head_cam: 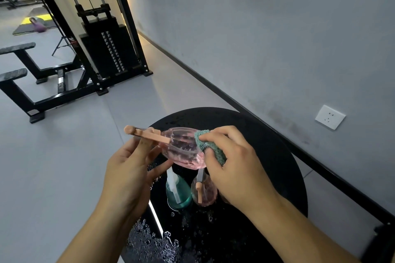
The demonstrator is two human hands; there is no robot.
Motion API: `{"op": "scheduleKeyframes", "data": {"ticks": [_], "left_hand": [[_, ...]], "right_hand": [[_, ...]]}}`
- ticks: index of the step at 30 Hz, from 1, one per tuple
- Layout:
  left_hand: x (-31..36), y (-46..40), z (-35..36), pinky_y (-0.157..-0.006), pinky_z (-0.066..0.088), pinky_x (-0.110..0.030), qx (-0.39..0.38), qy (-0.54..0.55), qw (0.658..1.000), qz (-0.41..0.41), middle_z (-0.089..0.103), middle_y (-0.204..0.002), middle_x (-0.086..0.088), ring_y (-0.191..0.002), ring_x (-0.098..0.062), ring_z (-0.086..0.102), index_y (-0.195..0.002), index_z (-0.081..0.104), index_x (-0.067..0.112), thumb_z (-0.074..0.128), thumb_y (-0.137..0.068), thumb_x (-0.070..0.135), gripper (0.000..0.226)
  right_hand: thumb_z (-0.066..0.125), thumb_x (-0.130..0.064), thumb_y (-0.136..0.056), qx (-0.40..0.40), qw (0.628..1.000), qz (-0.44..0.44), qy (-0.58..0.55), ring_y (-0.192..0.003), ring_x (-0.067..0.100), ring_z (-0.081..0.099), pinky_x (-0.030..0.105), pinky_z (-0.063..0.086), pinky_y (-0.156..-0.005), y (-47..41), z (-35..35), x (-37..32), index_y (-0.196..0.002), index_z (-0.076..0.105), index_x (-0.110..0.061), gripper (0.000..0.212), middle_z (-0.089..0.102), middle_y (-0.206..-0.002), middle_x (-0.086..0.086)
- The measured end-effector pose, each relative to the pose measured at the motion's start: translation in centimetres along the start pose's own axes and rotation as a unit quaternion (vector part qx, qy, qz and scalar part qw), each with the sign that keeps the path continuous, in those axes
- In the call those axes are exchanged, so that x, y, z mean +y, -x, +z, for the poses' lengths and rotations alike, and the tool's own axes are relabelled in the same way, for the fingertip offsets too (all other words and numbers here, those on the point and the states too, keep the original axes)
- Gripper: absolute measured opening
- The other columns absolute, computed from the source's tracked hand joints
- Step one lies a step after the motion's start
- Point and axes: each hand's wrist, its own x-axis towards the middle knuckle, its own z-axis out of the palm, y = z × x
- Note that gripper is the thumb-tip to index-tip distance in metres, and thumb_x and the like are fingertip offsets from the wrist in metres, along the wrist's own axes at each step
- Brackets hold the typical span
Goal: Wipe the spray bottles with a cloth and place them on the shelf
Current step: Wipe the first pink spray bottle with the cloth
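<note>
Three spray bottles (183, 147): hands pinch one (126, 168) and one cloth (210, 147) (233, 168).

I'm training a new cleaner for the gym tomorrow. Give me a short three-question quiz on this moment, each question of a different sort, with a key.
1. True or false: the right hand presses the teal cloth against the pink spray bottle that is held up.
2. Which part of that bottle does the left hand hold? A) its base B) its pump end C) nothing
3. Fill in: besides the held bottle, ___ bottles stand on the wet black round table: a teal bottle and a second pink bottle.

Key: 1 true; 2 B; 3 two
</note>
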Motion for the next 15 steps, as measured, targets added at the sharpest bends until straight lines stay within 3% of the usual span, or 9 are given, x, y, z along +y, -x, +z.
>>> {"op": "scheduleKeyframes", "data": {"ticks": [6,12,15], "left_hand": [[-0.31,0.59,0.57,-0.094,0.060,-0.055,-0.005,-0.027,1.000,0.000,0.078,-0.106,-0.002,-0.101,-0.020,0.075,-0.100,0.075,0.017,0.068,-0.096,0.031,0.017],[-0.05,0.18,0.26,-0.082,0.066,-0.048,0.002,-0.010,1.000,0.002,0.080,-0.107,-0.004,-0.101,-0.021,0.077,-0.097,0.077,0.016,0.068,-0.095,0.031,0.018],[-0.36,0.67,0.78,-0.091,0.061,-0.054,-0.006,-0.026,1.000,0.001,0.078,-0.105,-0.003,-0.102,-0.022,0.074,-0.100,0.075,0.017,0.067,-0.098,0.029,0.015]], "right_hand": [[0.057,-0.023,-0.102,-0.030,0.999,-0.028,0.013,-0.121,0.004,0.050,0.023,0.058,-0.090,-0.02,0.28,-0.22,-0.130,0.066,-0.033,0.031,0.044,-0.127,-0.024],[0.057,-0.021,-0.102,-0.005,1.000,0.018,-0.012,-0.116,0.000,0.054,0.004,0.050,-0.081,-0.10,-0.18,0.09,-0.125,0.067,-0.034,0.028,0.046,-0.123,-0.023],[0.055,-0.021,-0.104,-0.025,1.000,-0.014,-0.005,-0.122,0.003,0.051,0.017,0.057,-0.086,0.03,0.09,-0.32,-0.130,0.065,-0.033,0.031,0.044,-0.127,-0.023]]}}
